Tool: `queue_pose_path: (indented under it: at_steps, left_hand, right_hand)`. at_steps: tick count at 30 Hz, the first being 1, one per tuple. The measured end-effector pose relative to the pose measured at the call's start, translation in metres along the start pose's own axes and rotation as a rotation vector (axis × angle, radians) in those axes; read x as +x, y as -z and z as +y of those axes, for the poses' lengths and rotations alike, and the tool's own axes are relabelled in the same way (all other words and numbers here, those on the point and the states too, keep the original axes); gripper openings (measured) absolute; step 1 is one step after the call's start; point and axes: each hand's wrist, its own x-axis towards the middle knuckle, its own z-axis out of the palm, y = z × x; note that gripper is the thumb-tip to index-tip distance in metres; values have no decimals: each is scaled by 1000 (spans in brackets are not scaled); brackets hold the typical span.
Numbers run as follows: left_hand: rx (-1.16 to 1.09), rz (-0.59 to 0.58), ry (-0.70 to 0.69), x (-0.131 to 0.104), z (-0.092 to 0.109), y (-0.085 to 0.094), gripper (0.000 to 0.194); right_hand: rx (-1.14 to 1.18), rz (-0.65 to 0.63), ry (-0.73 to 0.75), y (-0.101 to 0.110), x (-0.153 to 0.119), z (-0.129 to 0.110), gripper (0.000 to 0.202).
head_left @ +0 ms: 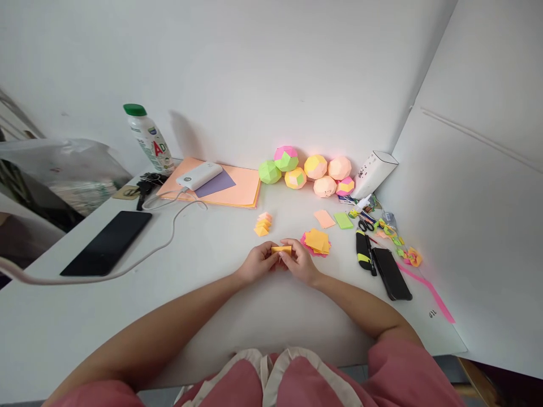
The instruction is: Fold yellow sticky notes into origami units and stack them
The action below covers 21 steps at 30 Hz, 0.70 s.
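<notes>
Orange paper (pixel 281 250): one, clock centre, pinched between thumbs and fingers of left hand (pixel 257 263) and right hand (pixel 302 263)
Paper balls (pixel 286 159): seven, 12 to 1 o'clock
Black devices (pixel 107 243): two, at 9 and 3
Bottle (pixel 150 139): one, 10 o'clock, "AD" readable, green cap
Plastic bag (pixel 80 175): one, 10 o'clock, beyond the bottle, contents unclear

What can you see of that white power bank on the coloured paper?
The white power bank is a smooth, rounded block that looks like plastic, with a small dark round mark near one end and faint marking toward the other. It lies flat at the left, slanting across the purple sheet and the peach sheets. A pale cable is attached at its near end.
</notes>
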Motion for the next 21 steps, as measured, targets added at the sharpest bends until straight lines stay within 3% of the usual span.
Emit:
queue_pose_path:
  at_steps: [11,17,21]
  left_hand:
    - [-54,4,8,0,0,0,36]
    - [-128,159,-3,1,0,0,34]
    - [-125,171,-2,2,-2,1,33]
  right_hand:
    - [216,-89,-42,6,7,7,33]
    - [210,-70,-17,7,6,3,30]
    - [215,-37,-15,6,5,6,33]
